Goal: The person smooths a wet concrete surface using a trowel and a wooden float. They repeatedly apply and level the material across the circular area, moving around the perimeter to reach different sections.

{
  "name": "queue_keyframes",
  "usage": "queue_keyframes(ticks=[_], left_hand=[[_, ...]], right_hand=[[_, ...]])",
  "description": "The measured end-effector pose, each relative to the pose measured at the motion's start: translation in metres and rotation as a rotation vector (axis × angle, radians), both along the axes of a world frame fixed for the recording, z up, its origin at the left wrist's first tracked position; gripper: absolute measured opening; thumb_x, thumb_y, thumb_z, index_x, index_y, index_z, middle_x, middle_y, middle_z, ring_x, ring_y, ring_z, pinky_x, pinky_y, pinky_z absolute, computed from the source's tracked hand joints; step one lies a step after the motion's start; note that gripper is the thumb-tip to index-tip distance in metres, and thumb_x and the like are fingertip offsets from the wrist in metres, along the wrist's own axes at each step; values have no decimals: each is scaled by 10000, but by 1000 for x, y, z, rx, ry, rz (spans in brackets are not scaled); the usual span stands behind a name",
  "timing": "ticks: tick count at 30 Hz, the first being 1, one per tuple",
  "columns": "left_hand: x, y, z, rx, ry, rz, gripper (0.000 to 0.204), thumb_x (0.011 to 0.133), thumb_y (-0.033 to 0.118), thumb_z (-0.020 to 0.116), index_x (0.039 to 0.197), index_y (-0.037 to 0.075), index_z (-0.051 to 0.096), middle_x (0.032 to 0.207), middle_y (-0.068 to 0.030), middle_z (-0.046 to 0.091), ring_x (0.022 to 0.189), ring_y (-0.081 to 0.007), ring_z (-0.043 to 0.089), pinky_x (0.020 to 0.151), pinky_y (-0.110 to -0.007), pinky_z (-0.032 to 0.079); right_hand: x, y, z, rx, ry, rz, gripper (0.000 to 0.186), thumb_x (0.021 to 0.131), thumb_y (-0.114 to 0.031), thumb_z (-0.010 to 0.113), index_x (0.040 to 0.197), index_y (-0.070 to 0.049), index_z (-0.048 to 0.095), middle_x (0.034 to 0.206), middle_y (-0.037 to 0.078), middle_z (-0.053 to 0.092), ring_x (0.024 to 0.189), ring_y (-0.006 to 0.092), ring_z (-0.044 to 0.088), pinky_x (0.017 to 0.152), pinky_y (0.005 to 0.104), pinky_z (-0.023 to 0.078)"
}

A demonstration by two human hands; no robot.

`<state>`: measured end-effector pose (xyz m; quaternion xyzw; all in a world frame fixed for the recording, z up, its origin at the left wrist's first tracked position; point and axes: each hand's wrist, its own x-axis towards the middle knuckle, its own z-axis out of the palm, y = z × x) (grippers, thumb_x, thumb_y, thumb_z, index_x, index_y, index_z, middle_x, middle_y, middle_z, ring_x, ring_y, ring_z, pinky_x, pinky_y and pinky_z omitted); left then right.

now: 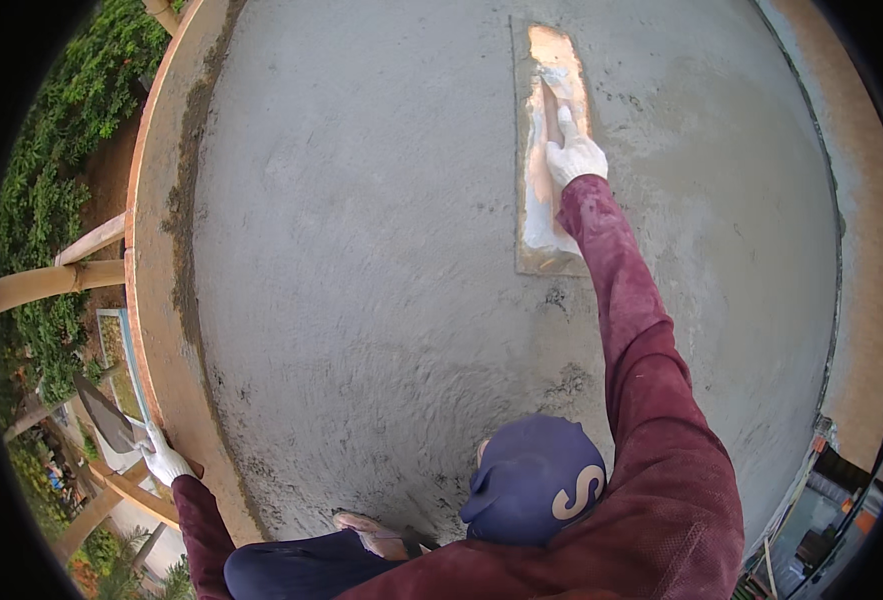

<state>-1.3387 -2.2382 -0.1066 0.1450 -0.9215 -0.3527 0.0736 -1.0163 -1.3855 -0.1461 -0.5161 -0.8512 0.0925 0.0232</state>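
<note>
- Float (541,190): long flat wooden plastering float, smeared pale, lies flat on the wet grey plaster surface (361,230), upper middle of the head view, long axis running away from the person.
- Right hand (573,155): white glove, fingers clenched around the float's handle at mid-board; dark red sleeve (641,340) stretched far out over the plaster.
- Left hand (164,462): white glove, far down-left, resting on the tan edge (156,250) of the surface by the wooden poles (56,280); fingers look wrapped over the edge as a brace, grip not fully clear.
- Blue cap (533,480) at the bottom of the view, person leaning in hard; a foot (366,533) sits near the lower edge of the plaster.
- Step, as I judge it: smoothing pass in hand, float pressed on wet mix. Rougher swirls show lower middle, smoother above.
- Next move likely calls for an even, flat stroke with steady pressure, the leading edge kept from digging in, and the left-hand brace kept firm given the long reach.
- Greenery (51,150) lies far below on the left.
</note>
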Motion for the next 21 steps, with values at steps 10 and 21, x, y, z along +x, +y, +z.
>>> queue_keyframes(ticks=[10, 21], left_hand=[[15, 20, 11, -173, 139, 25, 727, 962, 534, 696, 1290, -106, 586, 1242, -195, 672, 1126, -266, 620, 1058, -346, 438], [21, 33, 14, -160, 40, -27, 845, 959, 519, 713, 1440, -139, 487, 1323, -205, 646, 1159, -267, 597, 1059, -358, 437]], right_hand=[[108, -131, 9, -65, -20, 34, 820, 899, -198, 637, 1620, -397, 300, 973, 201, 730, 805, 397, 729, 702, 512, 576], [236, -199, 16, -141, -149, -146, 936, 917, -227, 681, 1659, -398, 136, 1086, 239, 676, 906, 412, 716, 768, 518, 575]])
